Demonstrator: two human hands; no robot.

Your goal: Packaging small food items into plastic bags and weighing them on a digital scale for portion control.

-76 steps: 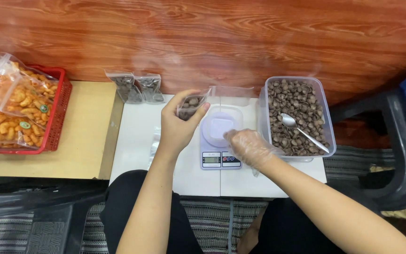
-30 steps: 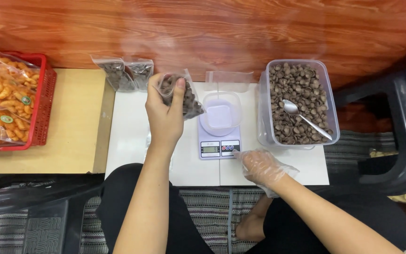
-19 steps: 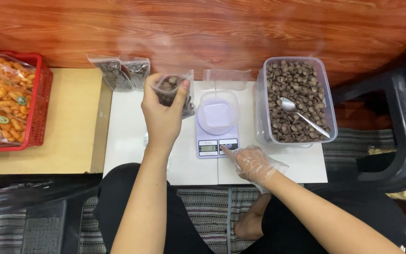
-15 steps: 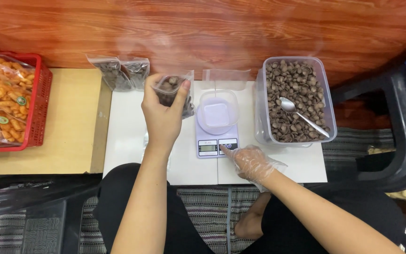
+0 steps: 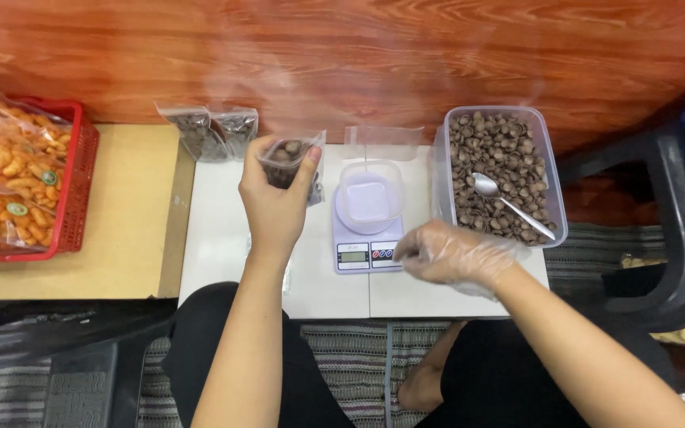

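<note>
One crinkly clear pouch [image 5: 291, 162] in left grip [image 5: 273, 202]

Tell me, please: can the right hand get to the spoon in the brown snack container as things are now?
Probably yes. The gloved right hand holds nothing visible and hovers by the scale; the spoon lies on top in the open container, handle toward it, with nothing between.

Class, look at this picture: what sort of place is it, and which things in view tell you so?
Probably a small home or shop snack-packing station. A kitchen scale sits beside a tub of brown snack pieces with a spoon. The left hand holds a small filled bag; more filled bags stand nearby.
</note>
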